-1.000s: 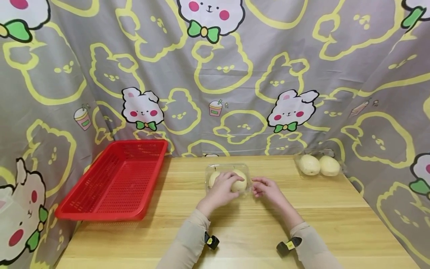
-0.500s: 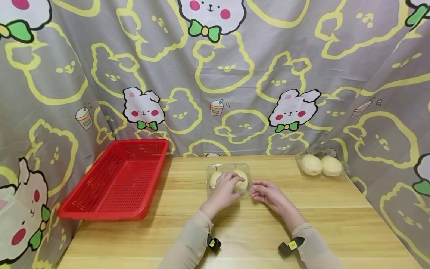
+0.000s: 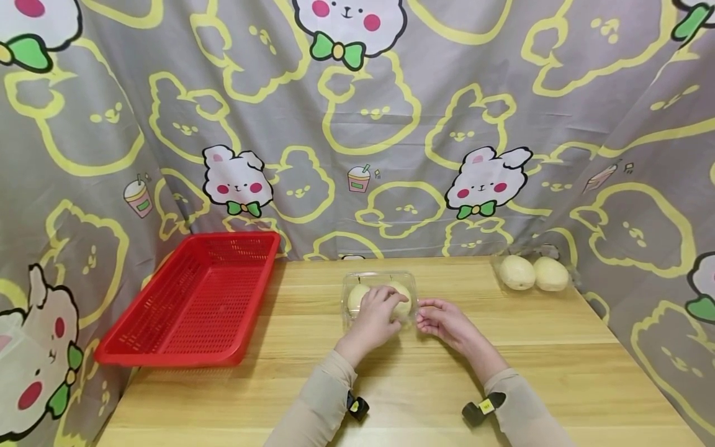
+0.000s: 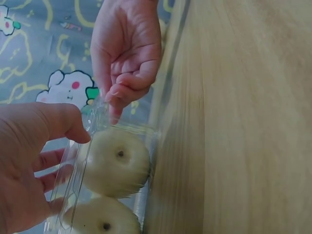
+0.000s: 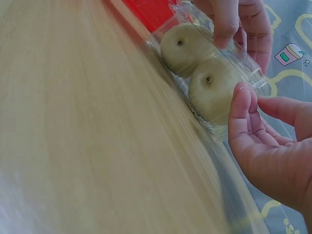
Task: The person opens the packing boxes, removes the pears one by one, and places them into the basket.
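A clear plastic clamshell box (image 3: 380, 275) sits mid-table in the head view. It contains pale yellow round pears (image 5: 213, 92), two of which show, dark stem ends visible. My left hand (image 3: 375, 318) reaches over the box; in the left wrist view its thumb is at the plastic's near edge and its fingers are behind, gripping it. At the box's right end, my right hand (image 3: 447, 323) pinches the corner of the plastic between thumb and fingers, as the right wrist view shows. From above, the left hand partly covers the pears.
A red perforated plastic basket (image 3: 195, 304) stands on the left of the wooden table (image 3: 413, 385). Two more pale pears (image 3: 533, 273) in clear packaging lie at the back right. A patterned grey curtain (image 3: 357, 155) encloses the back and sides.
Both hands stay at the box almost unmoved. The right fingers have come slightly left, closer against its right end; the whole view shifts a little.
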`<state>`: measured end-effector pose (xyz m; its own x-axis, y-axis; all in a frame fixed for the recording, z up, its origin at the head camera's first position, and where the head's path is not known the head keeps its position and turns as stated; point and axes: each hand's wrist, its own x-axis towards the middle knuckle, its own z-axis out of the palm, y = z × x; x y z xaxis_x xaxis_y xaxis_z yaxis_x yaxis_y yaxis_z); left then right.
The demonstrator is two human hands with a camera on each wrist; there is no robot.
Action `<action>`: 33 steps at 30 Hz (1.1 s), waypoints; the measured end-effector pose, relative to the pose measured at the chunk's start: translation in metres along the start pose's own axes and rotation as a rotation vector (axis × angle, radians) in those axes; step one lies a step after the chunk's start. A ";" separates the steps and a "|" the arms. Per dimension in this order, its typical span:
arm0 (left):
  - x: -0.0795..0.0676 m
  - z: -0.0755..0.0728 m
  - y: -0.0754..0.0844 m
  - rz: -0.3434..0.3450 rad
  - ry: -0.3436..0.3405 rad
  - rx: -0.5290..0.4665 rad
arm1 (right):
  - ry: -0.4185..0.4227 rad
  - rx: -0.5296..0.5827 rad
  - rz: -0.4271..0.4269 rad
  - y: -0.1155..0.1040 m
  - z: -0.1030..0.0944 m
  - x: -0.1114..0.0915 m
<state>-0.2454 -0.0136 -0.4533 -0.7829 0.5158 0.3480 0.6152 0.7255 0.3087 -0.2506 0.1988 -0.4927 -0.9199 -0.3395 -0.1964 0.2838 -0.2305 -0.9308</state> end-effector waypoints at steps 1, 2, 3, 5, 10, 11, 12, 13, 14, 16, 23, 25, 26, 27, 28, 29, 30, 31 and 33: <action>0.000 0.000 0.001 0.008 0.002 0.020 | -0.002 -0.001 -0.001 0.000 0.000 0.000; 0.000 0.000 0.001 0.016 0.003 0.040 | -0.004 -0.002 -0.001 0.001 0.000 0.000; -0.001 0.000 0.002 0.021 0.002 0.057 | -0.005 -0.002 0.000 0.001 0.000 0.000; -0.001 0.000 0.002 0.029 -0.001 0.093 | -0.007 0.003 0.000 0.002 0.000 0.000; -0.003 -0.001 0.005 0.054 0.001 0.159 | -0.016 0.032 0.003 0.004 0.000 0.000; -0.003 -0.001 0.005 0.060 0.001 0.169 | -0.020 0.039 0.005 0.004 0.000 0.000; -0.003 -0.001 0.006 0.065 0.003 0.176 | -0.022 0.046 0.008 0.005 0.000 0.000; -0.003 -0.001 0.006 0.071 0.006 0.181 | -0.024 0.054 0.012 0.005 0.001 0.001; -0.003 -0.001 0.006 0.074 0.007 0.186 | -0.024 0.062 0.015 0.005 0.001 0.001; -0.003 -0.001 0.006 0.078 0.008 0.191 | -0.024 0.072 0.019 0.005 0.001 0.001; -0.003 0.002 0.004 0.074 0.021 0.190 | -0.001 0.068 0.036 0.004 0.004 0.001; -0.003 0.003 0.004 0.077 0.029 0.191 | 0.004 0.063 0.037 0.004 0.005 0.001; -0.003 0.003 0.004 0.080 0.034 0.193 | 0.006 0.063 0.036 0.004 0.005 0.001; -0.003 0.003 0.003 0.083 0.039 0.197 | 0.005 0.062 0.034 0.004 0.006 0.001; -0.003 0.003 0.003 0.087 0.045 0.202 | 0.004 0.062 0.031 0.003 0.007 0.001; -0.003 0.003 0.004 0.091 0.050 0.206 | 0.002 0.061 0.028 0.003 0.007 0.001; -0.003 0.003 0.004 0.096 0.057 0.210 | -0.002 0.060 0.025 0.004 0.007 0.001; -0.003 0.004 0.004 0.103 0.067 0.214 | 0.000 0.061 0.023 0.004 0.008 0.001; -0.003 0.004 0.004 0.111 0.084 0.215 | 0.004 0.056 0.022 0.004 0.008 0.001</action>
<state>-0.2412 -0.0108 -0.4568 -0.6954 0.5647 0.4445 0.6560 0.7513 0.0718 -0.2484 0.1899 -0.4946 -0.9143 -0.3416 -0.2175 0.3183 -0.2742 -0.9075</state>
